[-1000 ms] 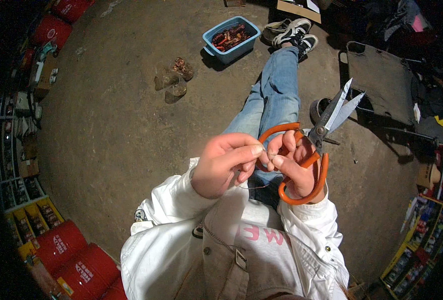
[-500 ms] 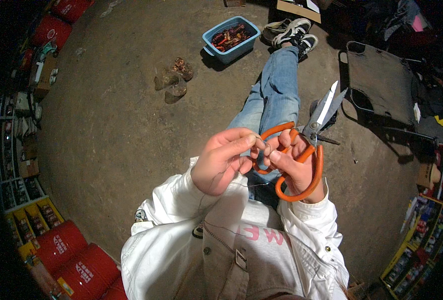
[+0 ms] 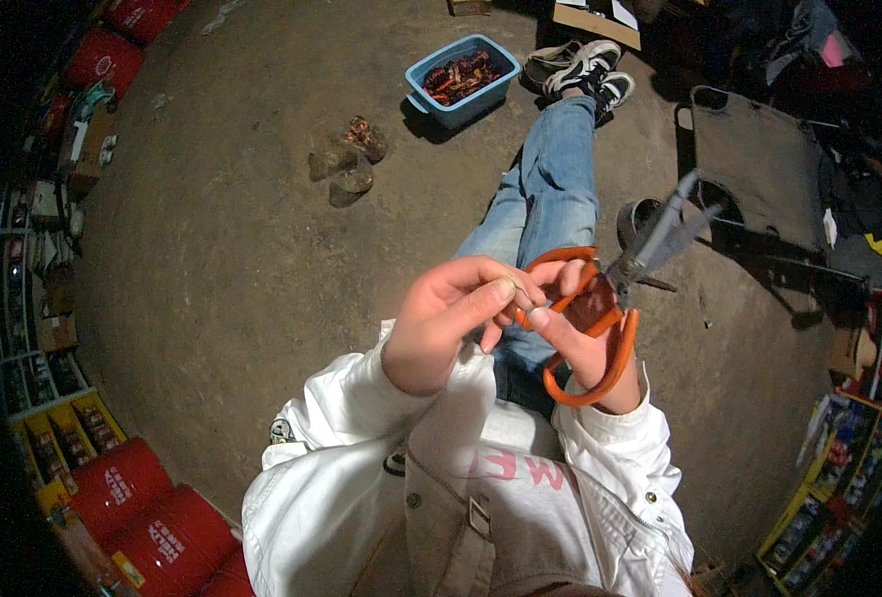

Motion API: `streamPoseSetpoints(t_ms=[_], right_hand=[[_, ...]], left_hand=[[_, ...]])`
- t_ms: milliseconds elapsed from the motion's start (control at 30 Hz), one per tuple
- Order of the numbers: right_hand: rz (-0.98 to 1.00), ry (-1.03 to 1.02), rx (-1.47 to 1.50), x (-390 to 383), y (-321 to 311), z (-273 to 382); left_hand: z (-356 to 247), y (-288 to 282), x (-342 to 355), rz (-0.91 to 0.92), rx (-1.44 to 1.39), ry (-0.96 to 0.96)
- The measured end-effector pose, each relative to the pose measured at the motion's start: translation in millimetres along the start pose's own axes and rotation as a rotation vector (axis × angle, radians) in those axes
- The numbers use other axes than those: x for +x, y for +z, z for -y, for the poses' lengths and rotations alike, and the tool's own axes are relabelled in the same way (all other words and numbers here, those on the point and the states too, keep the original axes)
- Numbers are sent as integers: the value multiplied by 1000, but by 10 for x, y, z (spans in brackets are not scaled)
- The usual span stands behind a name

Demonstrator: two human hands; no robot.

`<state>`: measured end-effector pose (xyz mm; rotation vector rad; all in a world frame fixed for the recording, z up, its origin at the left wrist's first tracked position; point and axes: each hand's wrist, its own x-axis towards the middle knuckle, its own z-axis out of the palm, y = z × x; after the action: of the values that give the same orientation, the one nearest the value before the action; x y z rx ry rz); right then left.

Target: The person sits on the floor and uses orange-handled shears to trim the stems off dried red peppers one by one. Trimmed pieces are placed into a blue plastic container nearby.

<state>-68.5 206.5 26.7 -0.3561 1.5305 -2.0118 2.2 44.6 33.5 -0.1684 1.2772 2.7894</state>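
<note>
My left hand (image 3: 451, 323) is closed, thumb and forefinger pinched on a thin wire or thread (image 3: 519, 295) just left of the scissors, almost touching my right fingertips. My right hand (image 3: 580, 338) grips large orange-handled scissors (image 3: 605, 381) and has its thumb and fingers at the same thin strand. The dark metal blades point up and to the right, slightly parted and blurred. The hands are over my lap and outstretched jeans (image 3: 555, 164); black-and-white shoes (image 3: 585, 75) are at the far end.
A blue tub (image 3: 451, 114) with dark reddish pieces and clear bags (image 3: 346, 179) lie on the concrete floor (image 3: 242, 249). A folding chair (image 3: 755, 169) and dark round object (image 3: 635, 219) are at right. Red drums (image 3: 162, 522), shelves and bins (image 3: 819, 478) line the edges.
The scissors have shifted and tilted, their blade tips dropping, then rising slightly and blurring. My two hands have moved a little and remain together at the thin strand.
</note>
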Motion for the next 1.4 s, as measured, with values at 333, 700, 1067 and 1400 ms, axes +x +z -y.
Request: streamPoseSetpoints(t_ms=[333, 700, 1067, 1400], right_hand=[[-127, -196, -180, -72, 117, 91], [-35, -67, -30, -96, 102, 221], [27, 155, 348, -1, -4, 171], [-46, -258, -580, -111, -105, 70]], left_hand=[[29, 138, -29, -209, 313, 88], [7, 162, -53, -159, 181, -1], [58, 185, -62, -62, 175, 18], [39, 230, -84, -245, 238, 241]])
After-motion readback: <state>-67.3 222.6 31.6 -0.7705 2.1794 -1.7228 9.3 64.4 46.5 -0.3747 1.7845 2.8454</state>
